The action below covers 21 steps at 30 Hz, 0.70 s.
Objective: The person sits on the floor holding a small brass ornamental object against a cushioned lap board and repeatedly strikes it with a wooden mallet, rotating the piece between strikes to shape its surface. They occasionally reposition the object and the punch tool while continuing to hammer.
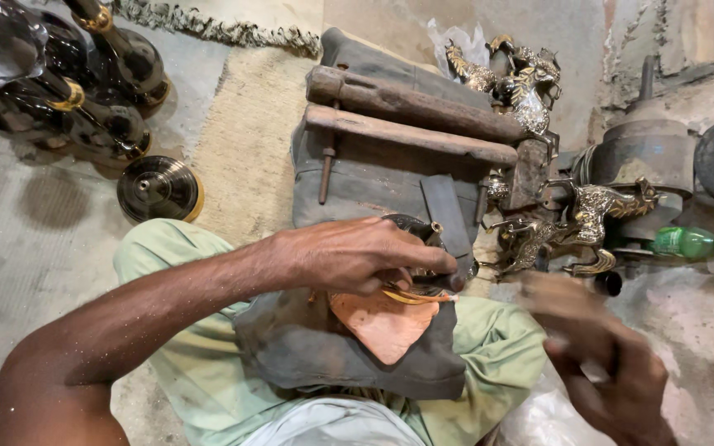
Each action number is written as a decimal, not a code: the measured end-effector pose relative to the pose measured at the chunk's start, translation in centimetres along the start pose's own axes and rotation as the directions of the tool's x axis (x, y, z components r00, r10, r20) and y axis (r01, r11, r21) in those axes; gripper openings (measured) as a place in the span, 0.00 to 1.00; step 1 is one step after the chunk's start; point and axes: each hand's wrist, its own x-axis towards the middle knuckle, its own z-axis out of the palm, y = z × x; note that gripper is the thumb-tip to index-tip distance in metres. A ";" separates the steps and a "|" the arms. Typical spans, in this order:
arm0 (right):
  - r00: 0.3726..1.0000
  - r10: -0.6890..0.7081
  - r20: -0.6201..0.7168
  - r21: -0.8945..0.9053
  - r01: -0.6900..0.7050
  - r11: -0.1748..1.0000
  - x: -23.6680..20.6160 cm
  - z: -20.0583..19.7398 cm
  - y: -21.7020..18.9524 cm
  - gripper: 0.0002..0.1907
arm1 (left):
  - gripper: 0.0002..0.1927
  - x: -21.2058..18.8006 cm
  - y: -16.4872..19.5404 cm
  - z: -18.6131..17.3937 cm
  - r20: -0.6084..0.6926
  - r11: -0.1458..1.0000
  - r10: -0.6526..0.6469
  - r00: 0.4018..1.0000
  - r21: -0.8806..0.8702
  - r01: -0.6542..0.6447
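Observation:
My left hand [357, 254] is closed over a dark metal piece with a brass rim [416, 291], pressing it down on an orange cloth [383, 326] that lies on a grey pad [291, 347] across my lap. My right hand [613, 372] is blurred at the lower right, fingers curled; whether it holds anything is unclear.
A wooden frame [411, 136] on grey cloth lies ahead of my knees. Brass horse figures [588, 219] and another figurine [522, 83] stand at right, beside a green plastic bottle [687, 242]. Dark metal vases [101, 91] and a round disc [159, 188] lie at upper left.

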 end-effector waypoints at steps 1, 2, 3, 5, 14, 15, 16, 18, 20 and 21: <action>0.996 0.069 -0.050 0.110 -0.064 0.992 0.0 0.1 -0.2 0.19 | 0.26 0.0 -0.1 -0.1 -0.003 1.000 0.012 1.000 -0.001 -0.012; 1.000 0.027 0.011 0.038 -0.028 0.999 0.0 0.0 -0.4 0.22 | 0.27 -0.1 -0.2 -0.1 -0.006 1.000 0.024 1.000 -0.005 -0.024; 0.997 -0.007 0.075 -0.031 0.009 0.999 0.0 -0.1 -0.6 0.25 | 0.27 -0.1 -0.2 -0.1 -0.005 0.999 0.036 0.999 -0.010 -0.036; 0.994 -0.087 0.067 -0.079 0.092 0.993 0.2 -0.1 -0.9 0.28 | 0.27 -0.1 -0.4 -0.2 0.017 1.000 0.008 1.000 0.005 -0.008; 0.999 -0.044 -0.009 -0.110 0.043 0.993 0.0 0.1 -1.8 0.18 | 0.26 -0.4 -1.1 -0.3 -0.004 0.999 0.041 0.999 -0.001 -0.041; 0.999 -0.023 -0.039 -0.013 0.022 1.000 -0.1 0.1 -1.8 0.19 | 0.26 -0.5 -1.1 -0.3 -0.017 0.999 0.050 0.999 -0.010 -0.050; 0.998 0.000 -0.055 0.066 0.003 0.998 -0.1 0.2 -1.7 0.20 | 0.27 -0.6 -1.2 -0.5 -0.015 0.998 0.065 0.998 -0.016 -0.065; 0.999 0.042 0.036 0.001 -0.042 0.999 -0.2 0.3 -1.6 0.21 | 0.28 -0.7 -1.1 -0.7 -0.007 0.995 0.098 0.995 -0.032 -0.098; 0.992 0.115 0.045 -0.029 -0.113 0.993 -0.2 0.5 -1.6 0.23 | 0.27 -0.6 -1.1 -0.8 0.007 0.998 0.056 0.998 -0.010 -0.056; 0.991 0.130 0.000 -0.022 -0.130 0.991 -0.2 0.5 -1.6 0.24 | 0.27 -0.6 -1.1 -0.9 0.015 0.999 0.034 0.999 0.000 -0.034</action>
